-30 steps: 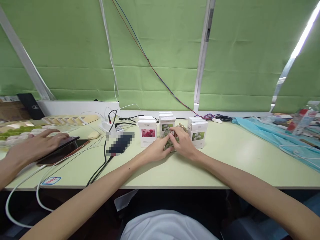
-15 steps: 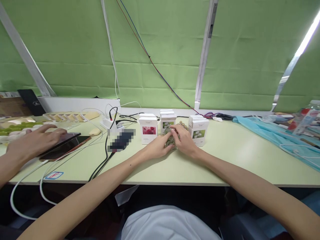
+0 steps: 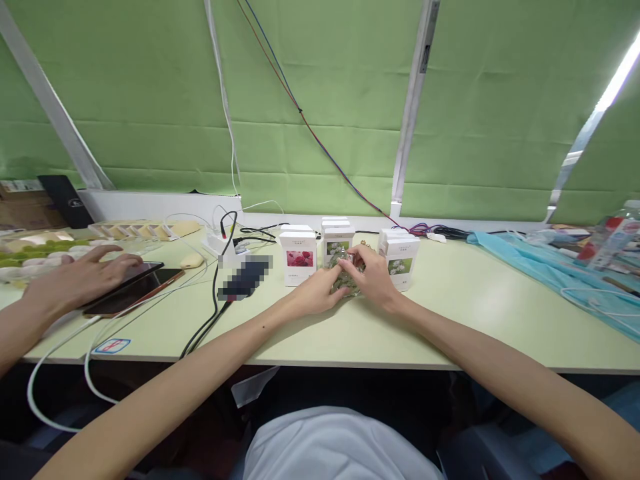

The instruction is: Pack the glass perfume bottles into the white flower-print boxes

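In front of the middle white boxes, a cluster of clear, glass-like pieces (image 3: 346,281) rests on the table, greenish and partly hidden by my fingers. My left hand (image 3: 319,288) is closed around its left side, thumb low at the front. From the right, my right hand (image 3: 371,272) pinches at the top, where something small and shiny (image 3: 351,256) shows at the fingertips. Gold-coloured round bits (image 3: 363,244) peek out behind that hand. A white box with red flowers (image 3: 301,260) stands left of my hands; white-flower boxes stand behind (image 3: 337,241) and to the right (image 3: 401,263).
At left, another person's hand (image 3: 83,273) touches a phone (image 3: 125,283). Black cables (image 3: 216,293), a power strip (image 3: 220,247) and a blurred-out dark object (image 3: 245,277) lie between us. A blue plastic sheet (image 3: 540,263) and a bottle (image 3: 617,230) occupy the right side.
My right fingers have shifted slightly at the top of the clear pieces, and a shiny part now shows there. The camera view has moved a little. The boxes stand as before.
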The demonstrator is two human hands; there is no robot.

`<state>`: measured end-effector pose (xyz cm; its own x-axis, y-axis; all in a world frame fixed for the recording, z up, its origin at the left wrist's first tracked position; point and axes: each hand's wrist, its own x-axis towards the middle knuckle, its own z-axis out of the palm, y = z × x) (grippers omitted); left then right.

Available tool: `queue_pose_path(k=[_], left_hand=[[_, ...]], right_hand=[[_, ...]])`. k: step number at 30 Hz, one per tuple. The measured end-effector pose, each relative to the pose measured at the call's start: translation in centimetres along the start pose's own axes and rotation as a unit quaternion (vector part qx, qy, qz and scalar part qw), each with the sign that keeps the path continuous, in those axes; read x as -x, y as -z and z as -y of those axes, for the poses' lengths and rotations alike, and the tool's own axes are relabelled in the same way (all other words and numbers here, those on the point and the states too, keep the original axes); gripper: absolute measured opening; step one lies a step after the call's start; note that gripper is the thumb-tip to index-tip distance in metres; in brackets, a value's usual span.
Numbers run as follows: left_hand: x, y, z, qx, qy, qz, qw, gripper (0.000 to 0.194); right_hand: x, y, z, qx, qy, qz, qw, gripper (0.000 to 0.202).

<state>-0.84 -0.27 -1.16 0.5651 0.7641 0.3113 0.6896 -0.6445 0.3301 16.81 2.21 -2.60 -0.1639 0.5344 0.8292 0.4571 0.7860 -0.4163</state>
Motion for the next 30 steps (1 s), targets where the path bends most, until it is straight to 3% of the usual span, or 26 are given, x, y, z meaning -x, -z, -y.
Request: queue_pose_path(k=[5,19,30], left_hand=[[0.0,0.1,-0.2,-0.008,0.005,0.008,1.000,0.025],[0.0,-0.2,0.3,-0.016,-0.027,-0.007,0.999,0.032],[-0.1,-0.2,0.3,0.001,-0.020,0.004,1.000,0.041]], right_hand=[[0.0,0.0,-0.1,-0.002,-0.001,-0.002,1.000,0.017],[0.6,-0.2,1.0,0.014,0.031,-0.007,0.999,0.026],[0.4,-0.1,0.4,0.006,0.023,0.001,1.000,0.010]])
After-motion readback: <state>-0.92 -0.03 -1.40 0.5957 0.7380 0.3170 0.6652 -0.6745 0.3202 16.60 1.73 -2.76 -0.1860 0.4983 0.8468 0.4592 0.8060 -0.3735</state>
